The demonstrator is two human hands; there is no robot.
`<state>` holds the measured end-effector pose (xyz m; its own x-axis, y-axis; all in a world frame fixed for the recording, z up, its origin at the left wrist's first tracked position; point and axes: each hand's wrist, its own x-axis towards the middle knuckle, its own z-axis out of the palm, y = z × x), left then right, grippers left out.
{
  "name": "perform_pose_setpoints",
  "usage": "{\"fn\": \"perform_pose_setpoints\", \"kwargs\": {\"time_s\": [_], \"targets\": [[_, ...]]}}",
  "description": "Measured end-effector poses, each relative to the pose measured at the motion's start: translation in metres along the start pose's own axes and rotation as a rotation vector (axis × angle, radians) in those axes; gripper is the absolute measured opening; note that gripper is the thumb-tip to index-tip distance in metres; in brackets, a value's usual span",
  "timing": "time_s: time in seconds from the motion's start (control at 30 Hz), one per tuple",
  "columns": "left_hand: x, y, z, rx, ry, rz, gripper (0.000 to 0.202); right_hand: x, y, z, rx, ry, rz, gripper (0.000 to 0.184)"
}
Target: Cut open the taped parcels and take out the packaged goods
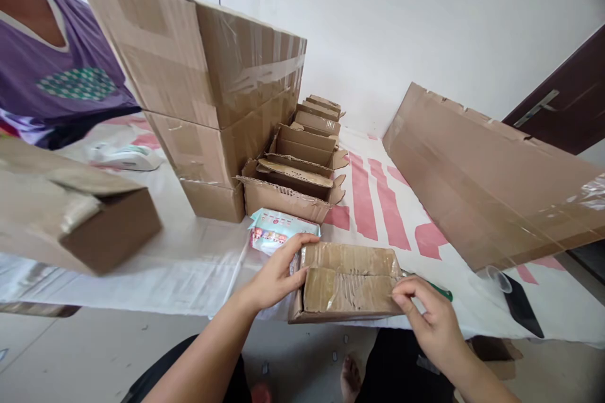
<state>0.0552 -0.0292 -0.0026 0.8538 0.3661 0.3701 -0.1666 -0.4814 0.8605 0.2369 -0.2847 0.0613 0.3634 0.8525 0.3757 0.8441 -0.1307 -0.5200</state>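
I noted the taped carton [362,257] at the table's [189,252] near edge, left hand [278,272] spread against its left end, right hand [428,312] with fingertips pressed together at its right, apparently mid-sealing, the next move calling for smoothing the seam [326,272].

The bare left forearm [203,341] slants forward and rightward to the bare left hand [278,274], its grip spread, thumb parted from the outstretched forefinger. The bare right forearm [486,381] angles inward; the bare right hand [431,315] curls, its grip narrowed to a thumb-and-forefinger pinch.
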Motion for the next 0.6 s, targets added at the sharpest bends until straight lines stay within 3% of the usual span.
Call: {"fn": "perform_pose_setpoints", "kwargs": {"time_s": [0.1, 0.17, 0.23, 0.3, 0.4, 0.5, 0.57, 0.6], "targets": [[-0.001, 0.000, -0.001, 0.012, -0.005, -0.005, 0.044, -0.004, 0.009, -0.011, 0.041, 0.085, 0.106, 0.018], [-0.001, 0.000, -0.001, 0.021, -0.006, -0.004, 0.044, -0.010, 0.015, -0.020, -0.028, 0.150, 0.058, 0.015], [-0.001, -0.001, -0.001, 0.025, -0.007, -0.005, 0.044, -0.021, 0.022, -0.029, -0.123, 0.124, -0.015, 0.012], [0.000, 0.000, -0.001, 0.025, -0.008, -0.002, 0.044, -0.040, 0.034, -0.030, -0.214, -0.042, -0.051, 0.012], [0.002, 0.003, 0.002, 0.041, 0.018, 0.035, 0.042, -0.083, 0.061, -0.014, -0.418, -0.323, -0.028, 0.019], [0.002, 0.009, 0.005, 0.127, 0.173, 0.102, 0.026, -0.127, 0.089, 0.009, -0.597, -0.496, 0.109, 0.024], [0.000, 0.015, 0.006, 0.226, 0.304, 0.139, 0.014, -0.145, 0.098, 0.017, -0.576, -0.588, 0.239, 0.020], [-0.001, 0.018, 0.006, 0.273, 0.344, 0.154, 0.017, -0.149, 0.098, 0.017, -0.527, -0.634, 0.289, 0.017]]}}
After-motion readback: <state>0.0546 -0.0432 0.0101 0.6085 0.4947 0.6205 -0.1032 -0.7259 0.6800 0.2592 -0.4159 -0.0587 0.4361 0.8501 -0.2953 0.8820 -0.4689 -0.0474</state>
